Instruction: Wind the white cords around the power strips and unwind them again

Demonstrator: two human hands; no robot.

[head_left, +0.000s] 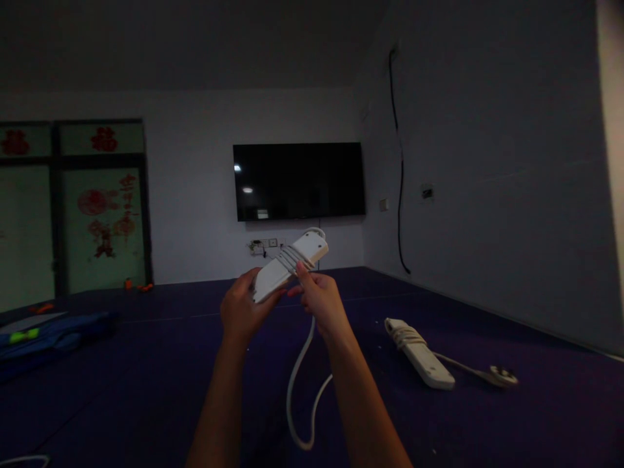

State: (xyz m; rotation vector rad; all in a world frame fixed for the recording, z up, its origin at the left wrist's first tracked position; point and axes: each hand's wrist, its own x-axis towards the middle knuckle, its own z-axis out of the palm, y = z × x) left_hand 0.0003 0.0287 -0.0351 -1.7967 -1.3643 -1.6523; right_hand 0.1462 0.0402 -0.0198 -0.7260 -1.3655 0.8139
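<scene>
I hold a white power strip point(288, 264) up in front of me, with several turns of its white cord wound around its middle. My left hand point(240, 311) grips the near end of the strip. My right hand point(319, 298) pinches the cord point(298, 383) beside the wound turns. The rest of the cord hangs down in a loop between my forearms.
A second white power strip point(419, 353) lies on the dark purple floor point(146, 390) at right, its cord partly wound and its plug point(502, 376) trailing. A black TV point(299, 181) hangs on the far wall. A blue bag point(53, 335) lies at left.
</scene>
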